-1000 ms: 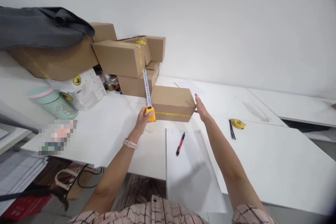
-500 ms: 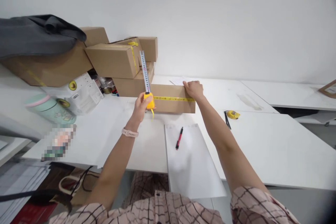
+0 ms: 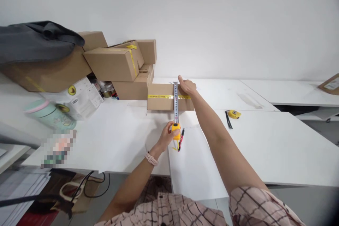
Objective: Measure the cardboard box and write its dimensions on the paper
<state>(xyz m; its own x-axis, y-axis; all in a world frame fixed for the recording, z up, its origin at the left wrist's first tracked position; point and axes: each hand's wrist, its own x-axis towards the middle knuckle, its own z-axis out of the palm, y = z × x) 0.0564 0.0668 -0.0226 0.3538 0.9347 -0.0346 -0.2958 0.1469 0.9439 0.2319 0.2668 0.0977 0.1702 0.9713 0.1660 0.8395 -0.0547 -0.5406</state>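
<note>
My left hand is closed around a yellow tape measure just in front of a small cardboard box. The tape's extended blade runs away from me across the box top, over a strip of yellow printed packing tape. At the box's far right side, my right hand rests with its thumb stretched up, near the blade's far end; its fingers are partly hidden. A red and black pen lies on white paper beside the tape measure, whose yellow strap hangs beneath it.
Stacked cardboard boxes stand at the back left, with a dark grey bag on top. A mint green bottle leans near a white avocado-print box. On the right lies a second yellow tape measure with a black strap.
My left hand has brought the tape measure right and nearer me, laying its blade across the box. My right thumb has lifted, and the right hand has shifted slightly left.
</note>
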